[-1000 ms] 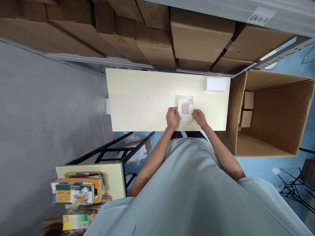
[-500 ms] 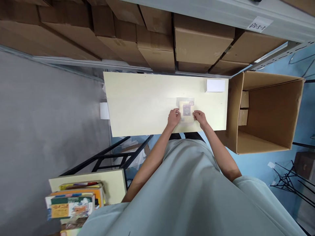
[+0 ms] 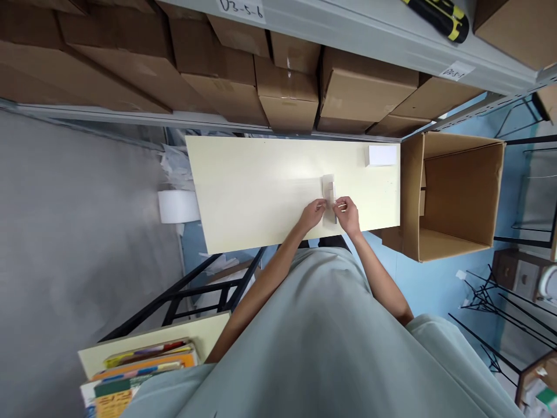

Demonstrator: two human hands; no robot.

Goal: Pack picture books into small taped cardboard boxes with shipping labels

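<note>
A small book in a clear plastic bag (image 3: 329, 187) stands tilted up on its edge above the pale table (image 3: 252, 191), so its narrow side faces me. My left hand (image 3: 312, 213) pinches it from the left, near its lower half. On the opposite side, my right hand (image 3: 348, 215) has its thumb and fingertips closed at the book and the plastic. The printed cover is turned out of sight, and the fingers hide part of the wrapping. A white box-like stack (image 3: 382, 155) lies at the table's far right corner.
An open cardboard box (image 3: 461, 197) adjoins the table's right end. Shelved cartons (image 3: 287, 104) line the far side, with a black and yellow tool (image 3: 448, 20) above. A white roll (image 3: 177, 206) is at the left end; books (image 3: 143, 371) lie lower left.
The book has gone from lying face up to standing on its edge between my hands. Both hands have come closer together, and the view has shifted somewhat.
</note>
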